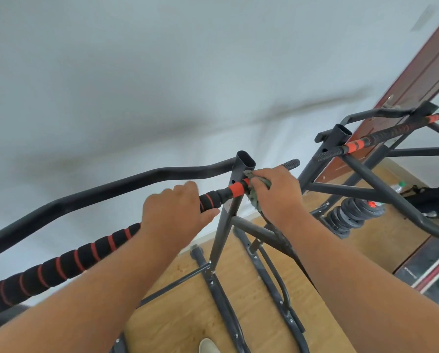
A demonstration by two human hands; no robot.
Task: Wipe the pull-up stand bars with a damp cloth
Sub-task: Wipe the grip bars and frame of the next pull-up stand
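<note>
The upright post (pixel 241 171) of the pull-up stand, a dark oval tube with an open top, stands right in the middle of things, and everything else sits around it. The padded bar (pixel 86 253), black foam with red bands, runs from the lower left up to this post and passes on beyond it, its far end (pixel 291 164) poking out to the right. The person's left hand (pixel 175 212) is wrapped over the padded bar just left of the post, fingers curled round the foam in a firm hold. The right hand (pixel 279 194) sits just right of the post, curled down over a crumpled grey-green cloth (pixel 255 194), pressing it onto the bar where the bar meets the post; part of the cloth hangs below the fingers. A bare curved bar (pixel 106 189) sweeps away from the post to the left, behind the padded one. Further right of the post stands a second post (pixel 342 136) with its own padded bar (pixel 381 138) and braces. Below the post, the stand's legs (pixel 238 309) spread over a wooden floor (pixel 182 319). To the right of the post and lower down, a stack of dark weight plates (pixel 350 215) rests on the floor, and beyond that a reddish-brown door (pixel 417 80) leans into view against the pale wall (pixel 162 72).
</note>
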